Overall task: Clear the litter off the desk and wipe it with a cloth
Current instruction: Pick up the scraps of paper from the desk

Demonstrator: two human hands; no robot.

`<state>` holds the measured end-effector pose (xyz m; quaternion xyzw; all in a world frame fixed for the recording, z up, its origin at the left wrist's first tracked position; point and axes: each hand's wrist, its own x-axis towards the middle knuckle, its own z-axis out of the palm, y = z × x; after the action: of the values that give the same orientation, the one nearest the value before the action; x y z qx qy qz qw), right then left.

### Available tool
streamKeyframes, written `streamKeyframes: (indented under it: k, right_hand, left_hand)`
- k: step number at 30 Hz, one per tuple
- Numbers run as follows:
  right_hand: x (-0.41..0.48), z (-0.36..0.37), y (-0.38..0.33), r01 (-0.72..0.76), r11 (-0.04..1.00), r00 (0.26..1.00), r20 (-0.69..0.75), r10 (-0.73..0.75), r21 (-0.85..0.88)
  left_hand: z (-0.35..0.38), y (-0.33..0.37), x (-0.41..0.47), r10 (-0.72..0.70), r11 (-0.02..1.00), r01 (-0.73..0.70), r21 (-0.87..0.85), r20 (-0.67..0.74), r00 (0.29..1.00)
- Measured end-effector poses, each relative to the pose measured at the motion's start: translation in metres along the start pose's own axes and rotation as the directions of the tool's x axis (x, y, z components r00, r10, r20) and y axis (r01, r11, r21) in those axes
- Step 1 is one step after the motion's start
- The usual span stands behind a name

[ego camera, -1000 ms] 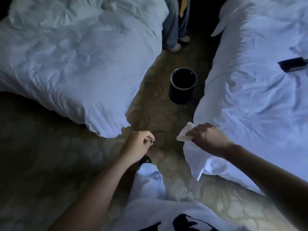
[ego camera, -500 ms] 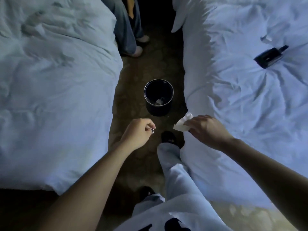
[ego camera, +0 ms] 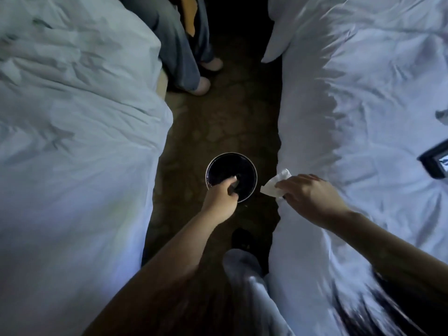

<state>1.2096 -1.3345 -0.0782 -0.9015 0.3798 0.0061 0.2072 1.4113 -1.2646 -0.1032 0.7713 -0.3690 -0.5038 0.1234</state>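
While left hand (ego camera: 221,198) fingers pinch dark litter (ego camera: 235,186) over the bin (ego camera: 230,154), right hand (ego camera: 312,197) fingers grip the cloth (ego camera: 276,184). Cloth juts past fingertips.

Dimly lit — narrow aisle of dark patterned carpet (ego camera: 218,122) between left bed (ego camera: 72,154) and right bed (ego camera: 363,122), both heaped with rumpled white duvets (ego camera: 339,69).

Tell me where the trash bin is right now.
Head view, centre: the black bin stands on the floor between the two beds, below the left hand holding litter and left of the tissue in the right hand.
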Motion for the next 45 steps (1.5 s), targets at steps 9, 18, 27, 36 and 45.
streamKeyframes:
  k: [9,18,27,36,45]
  right_hand:
    - [0.084,0.063,0.018,0.037,0.998,0.998,0.041,-0.039,0.049]
    - [0.106,0.09,0.036,-0.298,0.928,0.858,0.489,0.157,0.225]
    - [0.052,0.012,0.006,-0.299,0.937,0.934,0.257,0.249,0.178]
    - [-0.077,-0.061,-0.08,-0.459,0.881,0.877,-0.096,0.47,0.117]
    - [-0.265,-0.044,-0.195,-0.788,0.467,0.372,-0.295,0.88,0.4]
  left_hand:
    - [-0.021,-0.018,0.027,-0.017,0.996,0.02,0.086,-0.038,0.999]
    - [-0.039,-0.014,0.022,0.06,0.986,-0.054,0.157,-0.036,0.998]
    - [-0.059,0.041,-0.011,0.274,0.873,-0.29,0.393,0.098,0.957]
    - [-0.049,0.091,-0.068,0.554,0.407,-0.695,0.593,0.445,0.703]
    - [0.039,0.105,-0.193,0.424,-0.01,-0.938,0.347,0.851,0.31]
